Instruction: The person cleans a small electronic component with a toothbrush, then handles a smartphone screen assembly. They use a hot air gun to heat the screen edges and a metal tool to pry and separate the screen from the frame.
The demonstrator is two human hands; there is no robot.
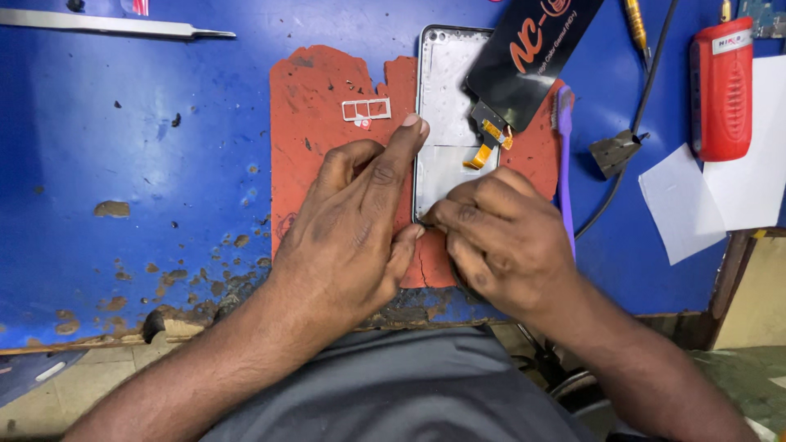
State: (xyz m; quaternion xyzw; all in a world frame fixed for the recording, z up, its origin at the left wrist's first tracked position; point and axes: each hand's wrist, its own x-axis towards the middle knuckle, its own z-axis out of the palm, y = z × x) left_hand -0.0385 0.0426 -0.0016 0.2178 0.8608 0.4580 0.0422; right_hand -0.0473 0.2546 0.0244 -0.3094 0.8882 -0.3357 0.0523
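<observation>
Phone frame (446, 106) is looking thin, light and easy to bend. Left hand (352, 221) is pressing its edge; right hand (499, 237) fingers are pinching its bottom corner.

The phone frame (446, 98) you were working on lay flat and face up on the red mat (327, 106), its long side running away from you. It was an open, pale grey shell with a dark rim. A black screen panel (532, 49) rested tilted across its far right corner, joined by an orange flex cable (485, 147).
</observation>
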